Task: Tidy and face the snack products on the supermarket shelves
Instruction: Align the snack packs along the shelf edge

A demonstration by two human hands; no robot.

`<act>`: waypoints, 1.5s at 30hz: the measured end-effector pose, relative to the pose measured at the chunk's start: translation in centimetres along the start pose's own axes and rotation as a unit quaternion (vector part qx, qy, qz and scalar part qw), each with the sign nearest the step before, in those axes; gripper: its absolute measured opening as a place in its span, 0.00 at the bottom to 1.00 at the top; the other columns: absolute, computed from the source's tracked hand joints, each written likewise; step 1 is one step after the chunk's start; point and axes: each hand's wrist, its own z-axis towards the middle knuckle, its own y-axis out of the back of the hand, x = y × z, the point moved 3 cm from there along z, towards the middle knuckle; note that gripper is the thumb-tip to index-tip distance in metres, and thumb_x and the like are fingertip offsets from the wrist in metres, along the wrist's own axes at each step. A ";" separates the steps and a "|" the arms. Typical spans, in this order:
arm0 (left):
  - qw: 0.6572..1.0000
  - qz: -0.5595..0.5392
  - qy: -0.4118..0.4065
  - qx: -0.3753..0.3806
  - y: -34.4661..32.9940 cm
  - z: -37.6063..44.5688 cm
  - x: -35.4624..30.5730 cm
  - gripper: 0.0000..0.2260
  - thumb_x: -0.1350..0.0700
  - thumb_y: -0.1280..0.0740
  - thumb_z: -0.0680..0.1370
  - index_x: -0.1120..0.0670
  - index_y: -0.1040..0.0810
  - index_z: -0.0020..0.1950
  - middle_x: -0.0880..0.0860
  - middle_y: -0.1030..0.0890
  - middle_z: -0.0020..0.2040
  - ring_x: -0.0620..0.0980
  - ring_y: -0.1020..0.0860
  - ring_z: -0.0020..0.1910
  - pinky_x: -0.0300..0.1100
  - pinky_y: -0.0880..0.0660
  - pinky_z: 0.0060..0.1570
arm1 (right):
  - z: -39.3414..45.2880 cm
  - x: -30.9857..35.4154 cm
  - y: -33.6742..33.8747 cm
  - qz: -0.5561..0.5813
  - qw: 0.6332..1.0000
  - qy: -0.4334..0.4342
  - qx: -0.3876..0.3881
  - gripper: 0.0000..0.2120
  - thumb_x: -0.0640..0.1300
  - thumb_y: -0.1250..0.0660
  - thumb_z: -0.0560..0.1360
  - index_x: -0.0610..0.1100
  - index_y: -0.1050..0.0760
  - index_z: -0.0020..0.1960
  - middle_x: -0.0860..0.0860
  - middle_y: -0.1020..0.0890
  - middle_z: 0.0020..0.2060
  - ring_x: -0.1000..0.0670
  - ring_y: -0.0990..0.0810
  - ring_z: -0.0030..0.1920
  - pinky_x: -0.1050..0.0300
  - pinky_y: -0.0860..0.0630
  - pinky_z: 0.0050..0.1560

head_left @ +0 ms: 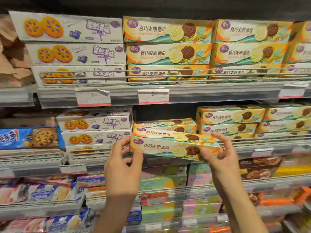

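I hold a long yellow sandwich-cookie box in front of the middle shelf, tilted down to the right. My left hand grips its left end, thumb on the front face. At its right end, my right hand holds it with fingers curled over the top edge. Behind it lies a low stack of the same yellow boxes. A taller stack of yellow boxes stands to the right. White blueberry-cookie boxes are stacked on the left.
The upper shelf carries full stacks of white boxes and yellow boxes behind a wire rail. Price tags hang on the shelf edge. A blue cookie pack lies far left. Lower shelves hold mixed wafer and snack packs.
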 end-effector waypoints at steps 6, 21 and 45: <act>0.999 -0.042 0.003 0.009 -1.0 0.3 0.7 0.13 0.61 0.33 0.81 0.48 0.23 0.63 0.44 0.17 0.55 0.34 0.20 0.53 0.24 0.27 0.45 | 0.2 0.7 -1.8 -0.011 0.991 0.065 -0.114 0.19 0.48 0.25 0.70 0.52 0.28 0.57 0.53 0.13 0.52 0.53 0.15 0.55 0.59 0.20 0.54; 0.994 0.076 -0.076 0.031 -2.8 2.6 -0.5 0.28 0.55 0.34 0.80 0.48 0.39 0.79 0.38 0.40 0.69 0.40 0.34 0.70 0.26 0.39 0.62 | 1.6 0.4 -4.2 -0.216 0.965 0.093 -0.113 0.24 0.44 0.33 0.81 0.56 0.31 0.75 0.70 0.24 0.57 0.61 0.22 0.60 0.58 0.27 0.61; 0.999 0.045 -0.026 0.016 -4.1 4.3 1.5 0.27 0.50 0.35 0.80 0.47 0.37 0.79 0.44 0.35 0.71 0.44 0.30 0.70 0.50 0.32 0.73 | 3.4 0.8 -5.2 -0.330 0.936 0.069 -0.104 0.26 0.46 0.34 0.78 0.51 0.32 0.75 0.55 0.24 0.65 0.52 0.25 0.65 0.42 0.27 0.68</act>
